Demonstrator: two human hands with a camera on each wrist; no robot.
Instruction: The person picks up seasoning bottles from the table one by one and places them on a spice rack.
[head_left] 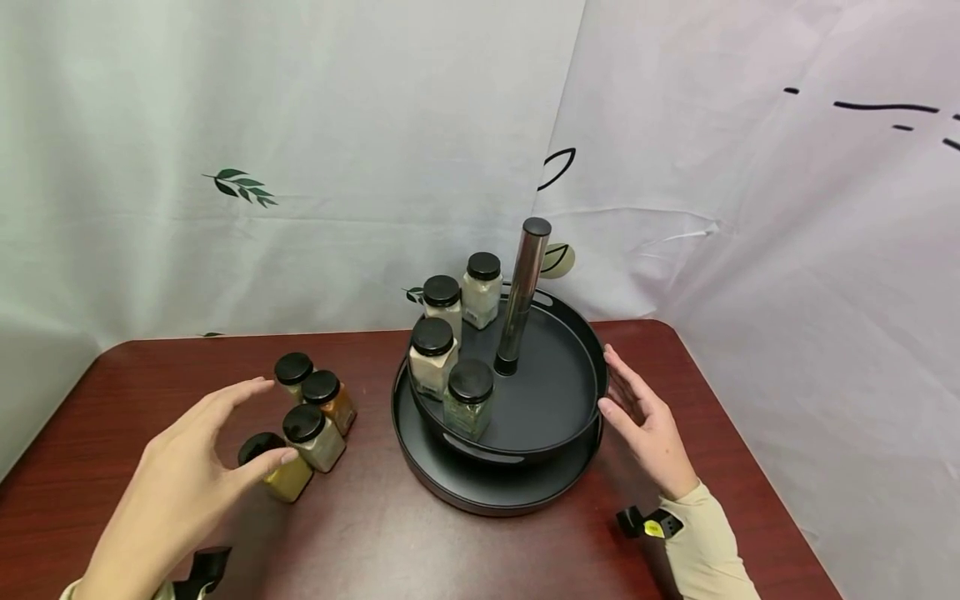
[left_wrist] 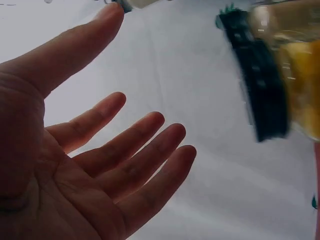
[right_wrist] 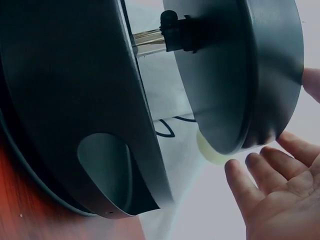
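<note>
1. Black, round two-tier tray (head_left: 558, 383) stands on a reddish-brown wooden table (head_left: 360, 533), four black-lidded square glass jars (head_left: 432, 372) on its upper level's left.
2. Right hand (head_left: 651, 433), fingers spread, touches the tray, probably steadying it.
3. Left hand (head_left: 176, 475), spread wide, hovers beside four similar filled jars (head_left: 322, 446), clustered seemingly for easy reach.

Four upright black-lidded jars (head_left: 433, 367) on a two-tier black tray (head_left: 555, 383)

Cream sleeves (head_left: 705, 540), black left wrist strap (head_left: 207, 568), black right wristband (head_left: 632, 522) with yellow patch (head_left: 654, 529)
</note>
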